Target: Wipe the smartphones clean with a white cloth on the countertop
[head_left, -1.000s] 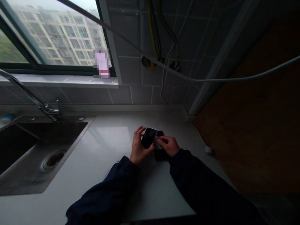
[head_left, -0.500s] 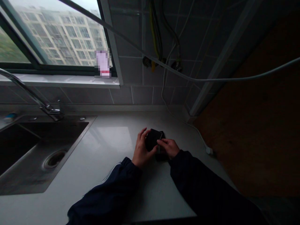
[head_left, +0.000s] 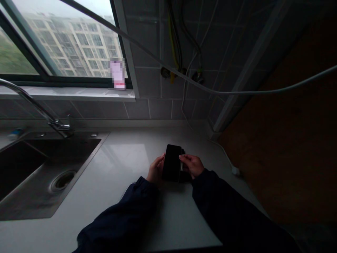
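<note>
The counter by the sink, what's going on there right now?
A person's left hand holds a dark, flat, phone-like slab by its left edge at the white counter. The right hand is at the slab's right edge. Another dark thing shows under that hand, partly hidden; I can't tell what it is.

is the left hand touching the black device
Touching. The head view shows the left hand against the black device at its left edge, no gap.

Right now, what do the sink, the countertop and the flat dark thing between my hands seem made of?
The sink looks like brushed stainless steel, grey with soft glints. The countertop seems glossy white stone or a lookalike, given its bright reflection. The flat dark thing looks smooth, perhaps glass or plastic; too dark to tell.
</note>
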Tool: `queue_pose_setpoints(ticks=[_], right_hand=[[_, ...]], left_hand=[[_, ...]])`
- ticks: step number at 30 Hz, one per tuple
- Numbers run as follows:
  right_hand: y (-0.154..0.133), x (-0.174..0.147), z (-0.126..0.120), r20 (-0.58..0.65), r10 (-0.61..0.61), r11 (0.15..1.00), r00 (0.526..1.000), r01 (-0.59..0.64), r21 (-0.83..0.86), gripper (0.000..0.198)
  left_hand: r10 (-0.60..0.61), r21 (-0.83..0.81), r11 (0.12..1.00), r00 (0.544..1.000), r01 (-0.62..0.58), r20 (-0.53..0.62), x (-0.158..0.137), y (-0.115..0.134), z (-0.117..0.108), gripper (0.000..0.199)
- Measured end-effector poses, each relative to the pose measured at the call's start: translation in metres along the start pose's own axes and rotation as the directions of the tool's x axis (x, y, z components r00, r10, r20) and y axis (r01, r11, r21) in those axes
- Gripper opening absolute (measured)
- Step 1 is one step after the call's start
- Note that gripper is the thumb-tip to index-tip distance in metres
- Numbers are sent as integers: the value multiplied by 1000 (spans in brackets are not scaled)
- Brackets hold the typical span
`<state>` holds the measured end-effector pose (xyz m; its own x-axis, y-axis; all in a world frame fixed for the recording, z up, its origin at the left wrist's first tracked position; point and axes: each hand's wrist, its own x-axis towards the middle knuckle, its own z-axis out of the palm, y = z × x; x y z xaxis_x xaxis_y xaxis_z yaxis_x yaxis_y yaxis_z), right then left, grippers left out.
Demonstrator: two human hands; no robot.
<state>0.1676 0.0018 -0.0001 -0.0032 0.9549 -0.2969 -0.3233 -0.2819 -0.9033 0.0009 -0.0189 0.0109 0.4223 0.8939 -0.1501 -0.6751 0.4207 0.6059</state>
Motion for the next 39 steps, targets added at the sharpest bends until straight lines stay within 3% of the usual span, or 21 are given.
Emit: queue_pose_setpoints(ticks=[4, 10, 12, 14, 15, 17, 19, 21, 22, 25, 29, 32, 35, 39], right_hand=[[2, 4, -4, -85, -58, 997, 995, 61, 36, 44], [-6, 14, -15, -216, -204, 966, 955, 233, 117, 49], [-9, 14, -17, -270, -296, 937, 916, 334, 104, 46], [-10, 9, -17, -272, -466, 883, 842, 464, -74, 38], [-9, 6, -17, -206, -567, 821, 797, 528, -218, 34], [-5, 0, -16, 151, -660, 604, 736, 639, -476, 29], [0, -4, -15, 550, -559, 348, 621, 777, -524, 30], [7, -4, -15, 738, -442, 140, 510, 852, -504, 36], [10, -3, -16, 768, -419, 58, 485, 858, -510, 40], [16, 2, -17, 764, -441, -89, 472, 824, -560, 54], [20, 4, -17, 773, -449, -165, 448, 809, -565, 63], [20, 2, -15, 770, -456, -193, 446, 795, -575, 68], [19, -1, -14, 742, -454, -191, 493, 760, -622, 69], [19, -3, -12, 746, -389, -159, 540, 758, -632, 69]], left_hand=[[-27, -47, 998, 997, 30, 67, -3, 0, 6, 57], [-42, -63, 997, 997, 46, 70, -4, -1, 8, 61], [-44, -64, 997, 995, 50, 85, -5, -1, 7, 61], [-47, -63, 997, 995, 53, 85, -5, -2, 6, 61], [-55, -61, 996, 995, 60, 80, -4, -2, 4, 60], [-63, -56, 996, 996, 67, 61, -1, -3, 0, 59], [-49, -54, 997, 998, 51, 47, 2, -4, -4, 59], [-24, -57, 998, 999, 26, 39, 5, -5, -8, 61], [-18, -57, 998, 999, 20, 34, 6, -5, -10, 62], [-14, -43, 999, 1000, 15, 3, 6, -7, -11, 62], [-13, -27, 1000, 1000, 13, -4, 6, -14, -9, 61], [10, -22, 1000, 999, -9, 33, 8, -20, -9, 61], [21, -33, 999, 999, -20, 39, 9, -21, -10, 62], [-21, -48, 999, 999, 19, -40, 9, -18, -13, 59]])
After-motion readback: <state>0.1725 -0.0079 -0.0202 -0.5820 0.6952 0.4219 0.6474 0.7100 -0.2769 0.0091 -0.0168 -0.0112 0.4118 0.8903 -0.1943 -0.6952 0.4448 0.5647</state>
